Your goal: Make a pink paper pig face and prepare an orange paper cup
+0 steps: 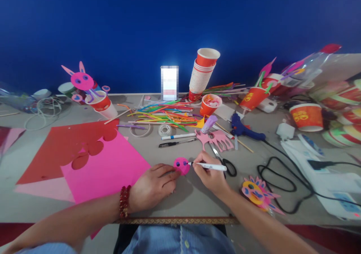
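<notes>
A small pink foam circle [181, 166] with two dark-centred purple eyes lies on the table in front of me. At its left edge, my left hand [158, 182] has its fingers bent and their tips holding the circle against the table; the thumb is mostly hidden. My right hand [208, 171] is closed around a white acrylic marker [211, 166], whose tip touches the circle at the right eye. Just beyond the right hand lie black-handled scissors [229, 167], partly covered by a cut pink foam sheet [216, 140].
Red and pink sheets [113, 163] spread at left. Coloured pipe cleaners [166, 114], a tape roll [164, 130] and a black pen [172, 143] lie behind the hands. Stacked paper cups [201, 77] stand farther back. A blue glue gun [245, 128] trails its cord at right, near a pink-yellow foam face [256, 193].
</notes>
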Demonstrator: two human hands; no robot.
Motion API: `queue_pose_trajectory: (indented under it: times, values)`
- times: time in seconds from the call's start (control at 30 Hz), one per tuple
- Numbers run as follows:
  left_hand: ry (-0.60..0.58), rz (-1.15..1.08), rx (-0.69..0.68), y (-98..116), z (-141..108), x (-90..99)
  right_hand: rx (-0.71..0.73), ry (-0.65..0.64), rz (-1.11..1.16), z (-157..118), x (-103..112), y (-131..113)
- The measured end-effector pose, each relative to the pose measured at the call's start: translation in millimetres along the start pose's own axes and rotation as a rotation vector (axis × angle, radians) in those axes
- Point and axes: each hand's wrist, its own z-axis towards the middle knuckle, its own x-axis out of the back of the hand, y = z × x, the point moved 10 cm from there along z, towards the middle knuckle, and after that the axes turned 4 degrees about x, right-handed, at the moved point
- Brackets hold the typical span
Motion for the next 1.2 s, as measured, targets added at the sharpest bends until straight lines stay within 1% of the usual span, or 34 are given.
queue_pose_trajectory:
  times: [0.1,0.3,0.43,0.77,1.2]
  values:
    - [-0.002,-0.008,0.0,-0.1,0.5,0.0,-0.004,0.006,0.011,-1.0,0.6,0.7]
    - [0.013,-0.012,-0.006,0.7,2.0,2.4,0.033,-0.057,0.006,2.4,-6.3,-4.8]
    - [0.022,-0.012,-0.004,0.8,2.0,3.3,0.033,-0.071,-0.023,2.4,-7.8,-4.4]
    - [0.007,-0.01,-0.007,1.0,1.8,2.9,0.034,-0.081,-0.062,2.0,-8.3,-5.6]
    - [0.022,-0.02,-0.004,0.6,1.7,3.8,0.025,-0.057,-0.025,2.1,-6.2,-4.1]
